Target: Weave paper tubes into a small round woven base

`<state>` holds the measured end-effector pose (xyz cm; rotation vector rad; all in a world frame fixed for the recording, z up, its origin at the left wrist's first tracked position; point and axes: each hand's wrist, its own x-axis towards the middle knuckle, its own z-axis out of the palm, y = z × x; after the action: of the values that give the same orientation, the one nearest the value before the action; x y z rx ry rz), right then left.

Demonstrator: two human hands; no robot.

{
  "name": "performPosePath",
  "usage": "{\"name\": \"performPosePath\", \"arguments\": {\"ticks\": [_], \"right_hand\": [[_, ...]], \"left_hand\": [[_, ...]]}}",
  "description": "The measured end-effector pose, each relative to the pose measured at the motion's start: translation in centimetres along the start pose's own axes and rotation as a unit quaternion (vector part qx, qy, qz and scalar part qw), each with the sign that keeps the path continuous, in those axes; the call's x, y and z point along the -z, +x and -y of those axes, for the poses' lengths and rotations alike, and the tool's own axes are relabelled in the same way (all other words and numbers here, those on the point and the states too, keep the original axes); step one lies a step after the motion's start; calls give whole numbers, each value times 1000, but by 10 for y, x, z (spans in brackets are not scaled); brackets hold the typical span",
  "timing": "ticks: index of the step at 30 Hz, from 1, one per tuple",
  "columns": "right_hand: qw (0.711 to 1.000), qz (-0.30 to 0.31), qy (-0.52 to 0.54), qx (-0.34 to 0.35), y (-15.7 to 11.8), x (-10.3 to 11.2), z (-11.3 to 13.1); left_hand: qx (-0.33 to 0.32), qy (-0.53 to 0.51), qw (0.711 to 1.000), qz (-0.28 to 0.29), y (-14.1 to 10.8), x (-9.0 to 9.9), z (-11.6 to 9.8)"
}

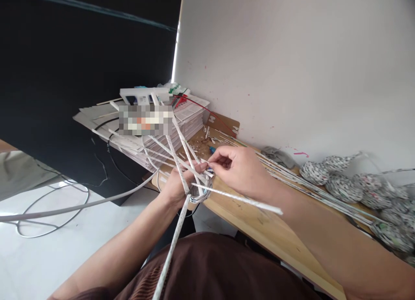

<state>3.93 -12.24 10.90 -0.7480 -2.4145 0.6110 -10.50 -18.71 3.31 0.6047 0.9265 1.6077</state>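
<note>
A small woven paper basket base [201, 198] with long white rolled-paper tubes [241, 197] radiating from it is held up near the table's front edge. My left hand [176, 184] grips it from the left, its fingers behind and among the tubes. On the other side my right hand [239, 167] is closed in a pinch, thumb and forefinger together at what looks like a thin paper strand beside the left fingertips. Fingers and crossing tubes partly cover the weave. One tube reaches down toward my lap; others point up and away.
A tall stack of paper sheets [191, 126] stands at the back left, with a white plastic holder [144, 94] on top. Long printed-paper tubes [311, 188] lie along the wooden table [246, 218]. Woven paper balls [343, 185] sit by the wall. A grey cable [97, 205] crosses at left.
</note>
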Motion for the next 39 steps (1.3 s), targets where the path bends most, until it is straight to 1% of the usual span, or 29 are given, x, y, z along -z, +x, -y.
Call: {"name": "performPosePath", "arguments": {"ticks": [3,6,8,10,13,16,19,21,23,26,28,30,33,36,39], "right_hand": [[997,-9,-54,47,-1,0,-1],[994,-7,-72,87,-2,2,-3],[990,1,-80,118,-4,3,-5],[982,11,-103,159,-6,5,-8],[962,39,-151,223,-7,8,-13],[944,66,-187,264,-6,12,-19],[936,61,-201,284,-7,13,-23],[937,56,-197,283,-8,12,-25],[951,46,-175,252,-10,9,-24],[981,13,-130,146,-12,6,-21],[991,0,-110,76,-11,6,-17],[995,4,-91,26,-10,6,-13],[998,12,-55,-28,-8,6,-12],[997,16,-2,-75,-6,2,-18],[989,47,78,-119,-4,-2,-28]], "left_hand": [[-8,1,1000,-3,-2,-4,0],[-17,-4,1000,-13,-3,-6,1],[-9,-11,1000,-18,-3,-7,2],[-1,-23,999,-23,-3,-8,3],[8,-39,999,-36,-4,-10,3],[20,-54,998,-19,-6,-11,1],[29,-61,998,11,-6,-12,0],[33,-51,998,14,-4,-12,1],[27,-45,999,1,-3,-12,4],[18,-51,998,-19,-1,-14,6],[16,-51,998,-19,-2,-17,6],[9,-38,999,-17,-4,-20,5],[-15,-14,999,-40,-5,-25,4],[-23,-1,998,-66,-4,-25,6],[-27,13,997,-66,-2,-23,9]]}}
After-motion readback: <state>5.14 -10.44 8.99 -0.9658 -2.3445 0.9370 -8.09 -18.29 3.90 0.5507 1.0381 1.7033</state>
